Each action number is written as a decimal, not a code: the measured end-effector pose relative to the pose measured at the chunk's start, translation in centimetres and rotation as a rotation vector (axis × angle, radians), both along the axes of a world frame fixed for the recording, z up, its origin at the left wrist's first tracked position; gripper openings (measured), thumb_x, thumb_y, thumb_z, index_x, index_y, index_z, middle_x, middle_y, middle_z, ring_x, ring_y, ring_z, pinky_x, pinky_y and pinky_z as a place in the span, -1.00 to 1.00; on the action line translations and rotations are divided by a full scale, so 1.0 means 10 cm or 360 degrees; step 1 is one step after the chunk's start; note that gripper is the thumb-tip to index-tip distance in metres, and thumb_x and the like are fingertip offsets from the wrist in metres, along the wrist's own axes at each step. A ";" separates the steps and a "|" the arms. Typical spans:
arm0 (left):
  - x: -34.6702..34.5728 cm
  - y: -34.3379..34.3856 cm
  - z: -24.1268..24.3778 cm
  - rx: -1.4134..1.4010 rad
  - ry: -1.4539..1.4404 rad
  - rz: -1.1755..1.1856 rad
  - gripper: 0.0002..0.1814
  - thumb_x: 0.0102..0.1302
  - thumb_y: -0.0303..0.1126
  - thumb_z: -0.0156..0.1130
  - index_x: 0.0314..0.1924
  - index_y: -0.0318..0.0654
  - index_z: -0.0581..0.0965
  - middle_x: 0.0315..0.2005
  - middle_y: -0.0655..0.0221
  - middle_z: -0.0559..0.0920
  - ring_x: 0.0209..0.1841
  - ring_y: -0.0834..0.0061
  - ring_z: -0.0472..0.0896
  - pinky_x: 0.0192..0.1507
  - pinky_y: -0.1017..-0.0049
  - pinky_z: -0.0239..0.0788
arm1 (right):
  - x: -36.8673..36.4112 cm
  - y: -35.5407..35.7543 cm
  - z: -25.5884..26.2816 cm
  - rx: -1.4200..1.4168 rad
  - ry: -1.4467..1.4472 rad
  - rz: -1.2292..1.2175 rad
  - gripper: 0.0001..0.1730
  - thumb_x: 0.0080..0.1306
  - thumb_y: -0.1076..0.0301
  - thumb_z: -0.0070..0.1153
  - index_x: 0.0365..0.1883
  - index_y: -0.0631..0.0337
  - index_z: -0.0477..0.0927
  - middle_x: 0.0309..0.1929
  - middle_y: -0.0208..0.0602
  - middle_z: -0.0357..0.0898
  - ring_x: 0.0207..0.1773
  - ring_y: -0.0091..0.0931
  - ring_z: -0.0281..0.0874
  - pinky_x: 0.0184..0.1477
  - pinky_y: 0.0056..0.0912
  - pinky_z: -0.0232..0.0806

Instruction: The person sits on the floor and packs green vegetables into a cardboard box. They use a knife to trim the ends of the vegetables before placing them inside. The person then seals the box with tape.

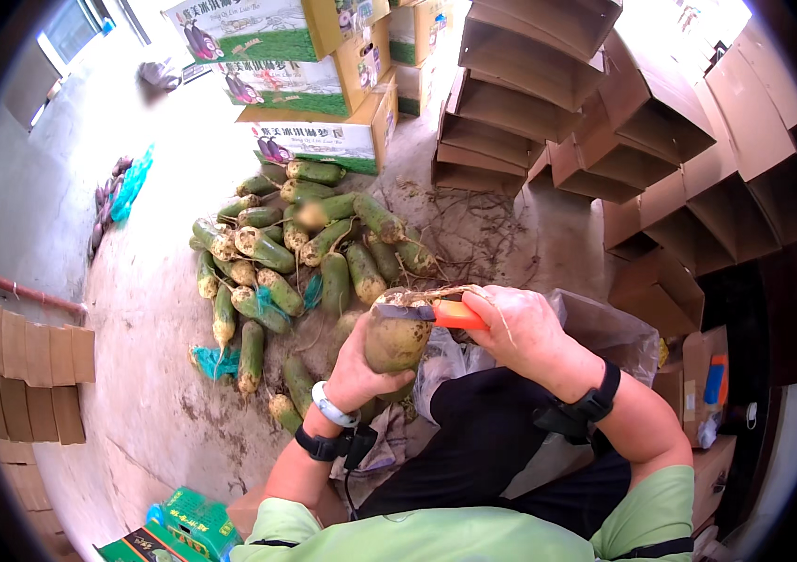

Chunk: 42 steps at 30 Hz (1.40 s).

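Note:
My left hand grips a large green radish from its left side and underneath, in front of my lap. In my right hand is a knife with an orange handle. Its dark, short blade lies against the radish near the root end, which is turned up and away from me. A long thin root runs from that end toward my right fingers. Beyond my hands, a heap of green radishes with soil on their ends covers the floor.
Printed cartons are stacked behind the heap. Open brown cardboard boxes rise at the right. Trimmed roots litter the concrete floor. A clear plastic bag sits by my right forearm. Green printed boxes stand at lower left.

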State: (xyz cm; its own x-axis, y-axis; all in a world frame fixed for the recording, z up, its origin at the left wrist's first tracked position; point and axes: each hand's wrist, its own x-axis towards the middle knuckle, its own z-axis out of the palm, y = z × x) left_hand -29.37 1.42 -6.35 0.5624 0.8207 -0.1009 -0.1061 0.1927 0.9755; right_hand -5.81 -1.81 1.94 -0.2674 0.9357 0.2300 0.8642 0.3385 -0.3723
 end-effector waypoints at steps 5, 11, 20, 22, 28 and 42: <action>0.05 -0.01 0.07 0.0282 0.0043 0.0032 -0.07 -0.17 -0.49 0.47 0.26 -0.32 0.23 0.08 0.28 0.45 0.14 0.46 0.43 0.22 0.42 0.25 | 0.07 0.03 -0.11 0.0016 0.0040 0.0034 -0.83 0.15 0.36 0.14 -0.30 0.12 0.47 -0.47 -0.22 0.53 -0.37 -0.21 0.57 -0.36 -0.17 0.43; 0.03 0.04 -0.08 0.0163 0.0061 0.0172 -0.03 -0.21 -0.40 0.52 0.26 -0.30 0.25 0.05 0.29 0.48 0.10 0.44 0.47 0.17 0.41 0.29 | 0.08 0.32 -0.15 0.0043 -0.0124 -0.0014 -0.90 0.16 0.35 0.06 -0.34 0.10 0.50 -0.50 -0.21 0.56 -0.34 -0.21 0.59 -0.32 -0.12 0.44; -0.06 0.14 0.25 -0.0200 -0.0623 0.0650 -0.26 0.07 -0.17 0.41 0.20 -0.25 0.30 0.02 0.20 0.53 0.06 0.27 0.54 0.11 0.20 0.43 | 0.53 0.45 -0.08 -0.0272 -0.0076 -0.0569 -0.73 0.20 0.13 0.19 -0.29 0.10 0.50 -0.42 -0.09 0.59 -0.26 -0.09 0.55 -0.21 -0.03 0.36; 0.04 0.19 0.26 -0.0638 -0.1103 0.0832 -0.33 0.12 -0.12 0.37 0.16 -0.24 0.34 -0.03 0.18 0.55 0.03 0.23 0.54 0.09 0.16 0.43 | 0.43 0.49 0.05 -0.0184 0.0063 -0.0573 -0.73 0.20 0.15 0.20 -0.33 0.14 0.49 -0.43 -0.07 0.57 -0.27 -0.08 0.53 -0.25 -0.05 0.35; 0.37 0.28 0.26 -0.1387 -0.1853 0.0830 -0.39 0.12 -0.02 0.33 0.06 -0.23 0.41 -0.10 0.17 0.52 -0.03 0.21 0.48 0.05 0.16 0.38 | 0.37 0.10 -0.13 0.0156 0.0279 -0.0285 -0.82 0.09 0.33 0.20 -0.49 0.15 0.44 -0.50 -0.20 0.48 -0.38 -0.14 0.51 -0.35 -0.12 0.37; 0.86 0.11 0.23 -0.1714 -0.1976 0.0602 -0.40 0.17 0.08 0.21 0.00 -0.27 0.44 -0.13 0.18 0.48 -0.05 0.25 0.44 0.03 0.25 0.35 | 0.30 0.01 -0.02 0.0376 -0.0067 0.0043 -0.77 -0.06 0.34 0.24 -0.53 0.11 0.40 -0.57 -0.36 0.40 -0.45 -0.33 0.49 -0.44 -0.28 0.34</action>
